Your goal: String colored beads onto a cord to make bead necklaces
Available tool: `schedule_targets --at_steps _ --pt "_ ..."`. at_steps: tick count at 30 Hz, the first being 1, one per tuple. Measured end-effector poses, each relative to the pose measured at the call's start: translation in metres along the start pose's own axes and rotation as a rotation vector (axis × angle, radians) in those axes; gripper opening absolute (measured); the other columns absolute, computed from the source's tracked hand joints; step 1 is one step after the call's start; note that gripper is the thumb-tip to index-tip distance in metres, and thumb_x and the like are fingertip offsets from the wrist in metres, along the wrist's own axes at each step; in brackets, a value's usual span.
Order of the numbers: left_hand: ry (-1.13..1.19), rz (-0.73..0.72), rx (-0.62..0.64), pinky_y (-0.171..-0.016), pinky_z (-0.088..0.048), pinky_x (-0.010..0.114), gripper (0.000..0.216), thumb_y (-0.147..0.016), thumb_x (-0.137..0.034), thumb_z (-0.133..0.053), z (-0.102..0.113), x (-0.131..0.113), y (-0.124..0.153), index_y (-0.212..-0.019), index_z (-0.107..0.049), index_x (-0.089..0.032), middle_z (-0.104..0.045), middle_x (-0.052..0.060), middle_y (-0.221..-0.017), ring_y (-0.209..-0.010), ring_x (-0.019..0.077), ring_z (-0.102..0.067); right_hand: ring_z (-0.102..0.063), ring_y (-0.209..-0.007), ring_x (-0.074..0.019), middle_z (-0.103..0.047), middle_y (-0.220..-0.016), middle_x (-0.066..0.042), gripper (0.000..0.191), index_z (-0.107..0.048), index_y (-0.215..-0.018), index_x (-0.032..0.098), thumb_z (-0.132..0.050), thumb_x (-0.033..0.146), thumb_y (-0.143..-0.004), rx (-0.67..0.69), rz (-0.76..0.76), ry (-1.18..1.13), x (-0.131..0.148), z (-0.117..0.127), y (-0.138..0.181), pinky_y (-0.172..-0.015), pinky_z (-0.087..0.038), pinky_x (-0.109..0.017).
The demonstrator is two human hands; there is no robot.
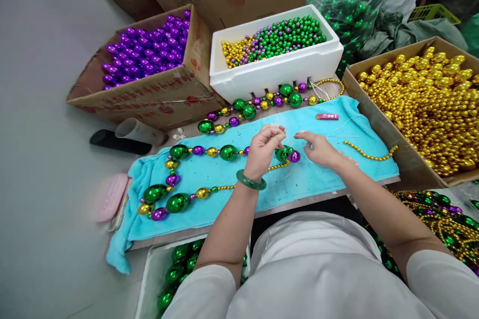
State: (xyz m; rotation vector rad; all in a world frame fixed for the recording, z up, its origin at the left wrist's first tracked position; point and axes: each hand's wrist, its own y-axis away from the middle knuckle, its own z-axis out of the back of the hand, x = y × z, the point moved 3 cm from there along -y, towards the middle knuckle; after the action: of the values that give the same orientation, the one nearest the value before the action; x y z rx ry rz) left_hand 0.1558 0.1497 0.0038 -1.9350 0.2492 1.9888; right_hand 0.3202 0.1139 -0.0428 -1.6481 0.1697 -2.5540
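Observation:
My left hand (262,148), wearing a green bangle (251,180), is closed in a pinch above the blue towel (239,197). Whatever its fingertips hold is too small to make out. To its right, my right hand (319,148) has its index finger reaching left and its other fingers curled; any thread in them is unclear. Between and below the hands lies the end of a bead necklace (228,152) with green, purple and gold beads. Part of it is hidden behind my left hand. A thin needle (346,136) and fine white thread lie right of my right hand.
A pink lighter (327,116) and a short gold bead strand (368,157) lie on the towel's right side. Behind are a purple bead carton (160,92) and a white foam box (277,72). A gold bead carton (396,134) stands right. Another necklace (249,111) lies along the back.

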Motion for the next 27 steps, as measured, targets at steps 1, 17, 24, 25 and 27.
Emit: schedule_targets --at_steps 1,17,24,25,27 --pt "-0.018 -0.011 -0.01 -0.066 -0.049 0.025 0.014 -0.077 -0.031 -0.066 0.003 -0.004 0.0 -0.071 -0.067 -0.018 -0.057 0.006 -0.099 -0.093 0.018 -0.057 -0.06 -0.084 -0.0174 -0.066 -0.113 -0.007 0.041 -0.07 -0.102 0.02 -0.052 0.007 -0.068 -0.001 -0.031 -0.04 0.0 0.001 -0.002 -0.085 -0.046 -0.036" --pt "0.119 0.161 -0.162 -0.051 -0.044 0.02 0.016 -0.073 -0.031 -0.068 0.006 0.006 0.005 -0.079 -0.069 -0.017 -0.063 0.004 -0.094 -0.07 0.0111 -0.055 -0.037 -0.046 -0.0057 -0.053 -0.052 0.005 0.016 -0.065 -0.065 0.016 -0.069 0.031 -0.065 0.045 -0.182 -0.545 0.044 -0.023 -0.015 -0.044 -0.026 -0.022" --pt "0.087 0.319 -0.029 -0.047 -0.043 0.018 0.019 -0.071 -0.032 -0.069 0.002 0.024 0.029 -0.078 -0.07 -0.014 -0.066 0.004 -0.072 -0.064 0.0117 -0.057 -0.039 -0.042 -0.0064 -0.053 -0.05 0.004 0.015 -0.064 -0.064 0.016 -0.07 0.029 -0.065 -0.04 -0.222 -0.525 0.059 -0.008 -0.02 -0.041 -0.028 -0.023" --pt "0.063 0.311 -0.014 -0.046 -0.043 0.018 0.018 -0.071 -0.031 -0.069 0.004 0.026 0.031 -0.075 -0.07 -0.014 -0.066 0.004 -0.07 -0.06 0.0104 -0.056 -0.039 -0.041 -0.0063 -0.053 -0.05 0.004 0.015 -0.064 -0.064 0.016 -0.07 0.029 -0.065 -0.047 -0.209 -0.523 0.062 -0.006 -0.022 -0.04 -0.029 -0.023" --pt "0.036 0.305 0.011 -0.046 -0.043 0.018 0.017 -0.071 -0.031 -0.069 0.01 0.027 0.035 -0.072 -0.069 -0.014 -0.065 0.003 -0.069 -0.056 0.0088 -0.053 -0.04 -0.04 -0.006 -0.053 -0.05 0.004 0.015 -0.064 -0.066 0.016 -0.07 0.029 -0.066 -0.062 -0.176 -0.519 0.065 -0.003 -0.026 -0.039 -0.03 -0.022"
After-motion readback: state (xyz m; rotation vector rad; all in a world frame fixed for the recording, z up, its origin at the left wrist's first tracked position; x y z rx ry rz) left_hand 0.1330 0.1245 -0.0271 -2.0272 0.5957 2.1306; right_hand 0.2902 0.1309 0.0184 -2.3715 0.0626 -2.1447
